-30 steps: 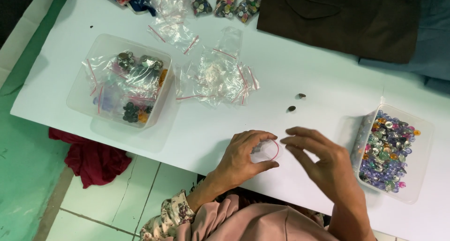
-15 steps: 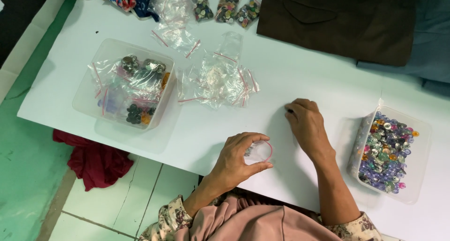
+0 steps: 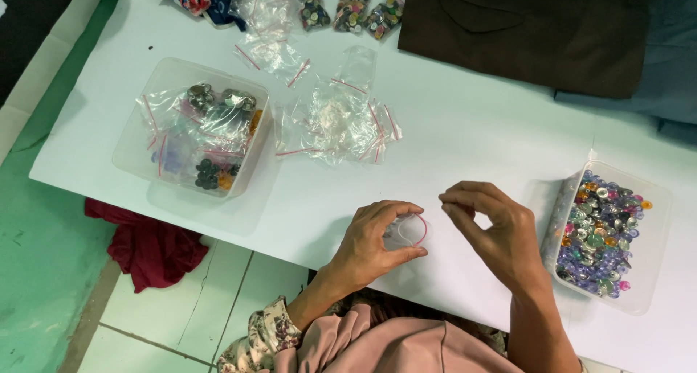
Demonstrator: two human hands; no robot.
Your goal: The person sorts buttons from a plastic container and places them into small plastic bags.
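My left hand (image 3: 376, 244) holds a small clear zip bag (image 3: 408, 231) with a red seal strip, its mouth held apart between thumb and fingers above the white table (image 3: 465, 141). My right hand (image 3: 494, 231) hovers just right of the bag with fingertips pinched together; whatever is between them is too small to make out. A clear tub of mixed coloured buttons (image 3: 601, 231) sits to the right of that hand.
A clear tub (image 3: 190, 130) at the left holds bagged buttons. Loose empty zip bags (image 3: 341, 119) lie in the middle. Filled button bags (image 3: 352, 10) and dark brown cloth (image 3: 523, 25) sit at the far edge. A red cloth (image 3: 149, 246) lies on the floor.
My right hand reached out to the table where two small buttons lay, then came back beside the bag. The two buttons are gone from the table. My left hand kept the bag.
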